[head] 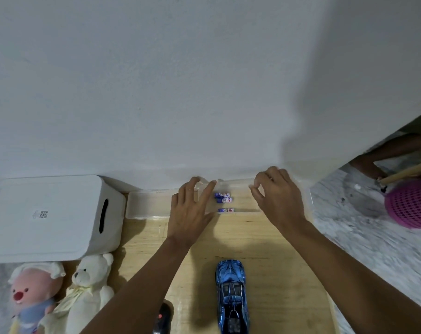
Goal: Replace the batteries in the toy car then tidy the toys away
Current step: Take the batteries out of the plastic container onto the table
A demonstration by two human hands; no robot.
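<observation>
Toy car (231, 295) on wooden board (277, 249) by wall (180, 92); left fingers (207, 192) flat, right fingers (261, 179) maybe pinching tray (146, 203)

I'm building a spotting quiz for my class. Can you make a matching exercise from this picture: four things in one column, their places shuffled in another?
Things:
1. car
2. batteries
3. bear
4. basket

Places:
A. by the wall, between the left hand and right hand
B. far right, on the floor
C. left, in front of the white box
D. bottom centre, on the wooden board

Pairs: 1-D, 2-A, 3-C, 4-B
</observation>
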